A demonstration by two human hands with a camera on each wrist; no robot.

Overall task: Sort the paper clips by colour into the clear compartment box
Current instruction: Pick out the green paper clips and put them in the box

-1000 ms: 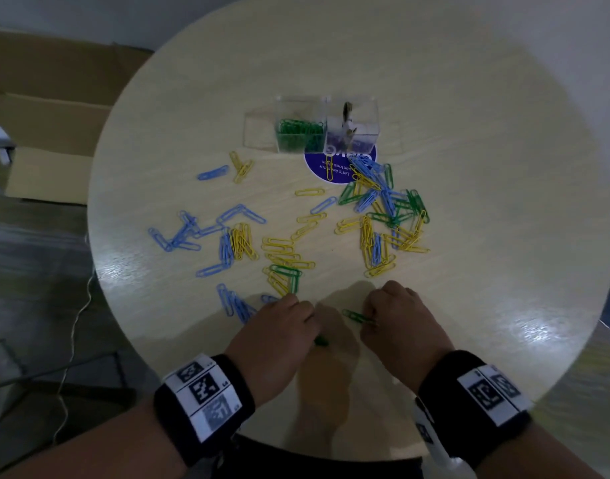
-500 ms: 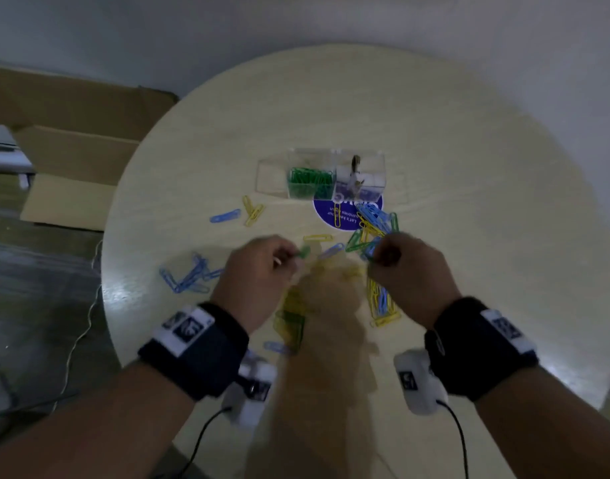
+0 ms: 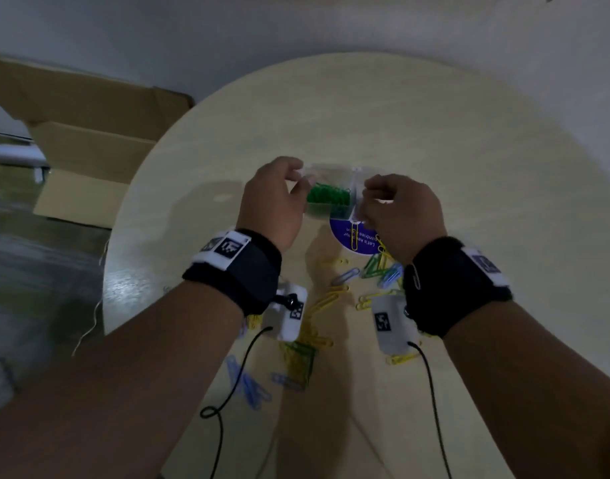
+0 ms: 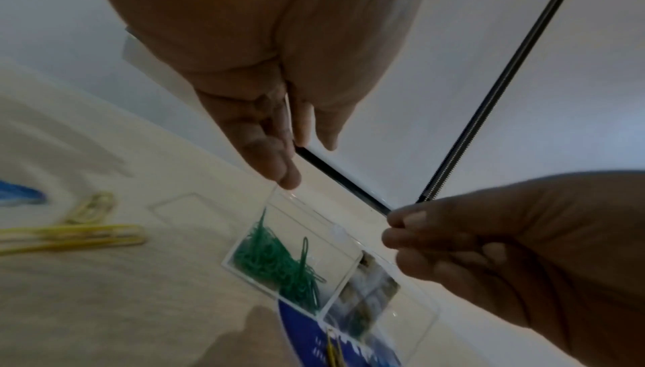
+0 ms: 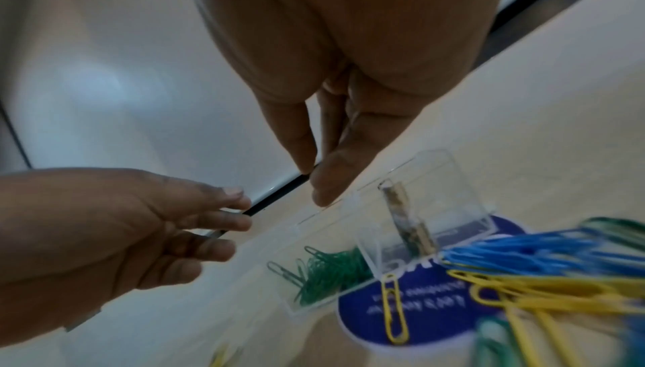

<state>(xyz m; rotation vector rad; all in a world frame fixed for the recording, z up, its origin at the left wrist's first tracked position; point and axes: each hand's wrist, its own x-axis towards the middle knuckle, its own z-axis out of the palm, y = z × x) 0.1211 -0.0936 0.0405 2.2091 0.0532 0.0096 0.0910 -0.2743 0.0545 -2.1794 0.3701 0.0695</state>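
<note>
Both hands hang over the clear compartment box (image 3: pixel 334 198), which stands near the middle of the round desk (image 3: pixel 469 160), its near edge on a blue round sticker (image 3: pixel 352 236). The middle compartment holds a heap of green clips (image 3: pixel 327 195); the one to its right holds some brownish thing too blurred to name.

The left hand (image 3: pixel 274 198) hovers just left of the green compartment with its fingers loosely spread. In the left wrist view its fingertips (image 4: pixel 282 171) sit at the box's far corner, and nothing shows between them, so it looks released. The right hand (image 3: pixel 400 209) is above the dividing wall, thumb and forefinger drawn together as if pinching. No clip is visible between them in any view, so I cannot tell whether it holds one.

The step seems to be dropping green clips into their compartment. To do it well, each hand should be squarely above the green heap before letting go, low enough that a clip cannot bounce over the thin wall into the neighbouring compartment. The right hand in particular sits over the divider and would need to shift left first. The box is light, so the fingers should not nudge its walls.

Many clips still lie loose on the desk: yellow clips (image 3: pixel 326 299), blue clips (image 3: pixel 248 385) and a mixed green and blue bunch (image 3: pixel 383 271) just under the right wrist. The sorting is far from finished.
</note>
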